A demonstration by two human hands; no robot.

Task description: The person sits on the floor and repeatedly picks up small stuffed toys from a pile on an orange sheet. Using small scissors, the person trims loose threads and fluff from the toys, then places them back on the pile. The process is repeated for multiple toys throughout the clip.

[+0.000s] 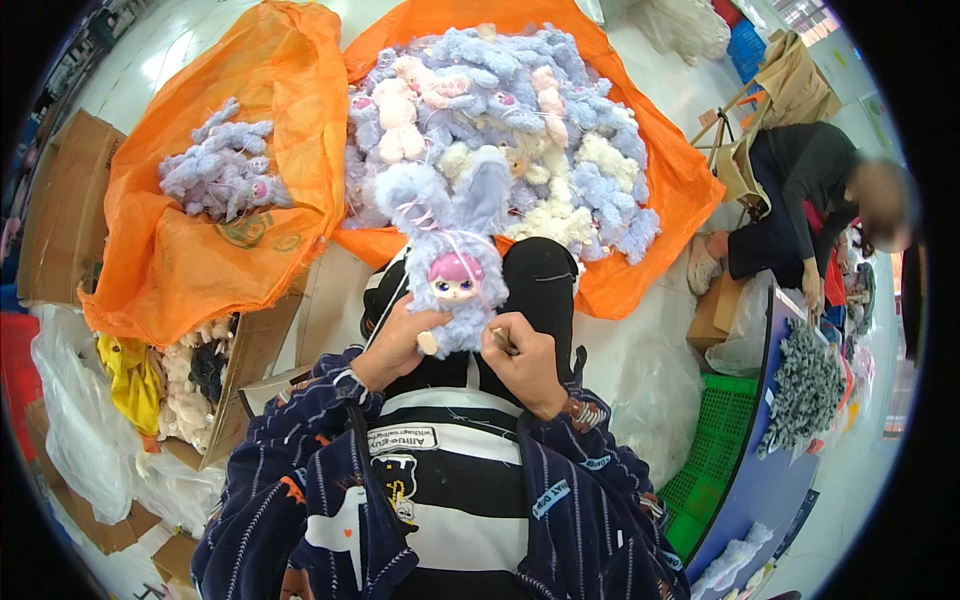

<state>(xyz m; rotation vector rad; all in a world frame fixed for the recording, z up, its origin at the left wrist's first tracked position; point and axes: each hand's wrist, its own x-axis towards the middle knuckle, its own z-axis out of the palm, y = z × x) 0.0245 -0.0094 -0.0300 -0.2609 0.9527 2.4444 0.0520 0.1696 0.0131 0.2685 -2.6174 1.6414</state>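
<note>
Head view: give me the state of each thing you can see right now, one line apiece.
Plush bunny doll: upright, held in both hands.
Left hand: gripping the doll's lower body.
Right hand: at the doll's side, pinching a small tool.
Large orange sack: spread open, heaped with plush dolls.
Second orange sack: open, small pile inside.
Cardboard box: open, holding pale plush.
Green crate: on the floor.

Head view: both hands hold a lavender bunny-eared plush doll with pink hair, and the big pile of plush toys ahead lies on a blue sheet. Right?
Not quite. The head view shows the pile of plush toys on an orange sheet, not blue. The left hand and right hand do hold the lavender plush doll.
</note>
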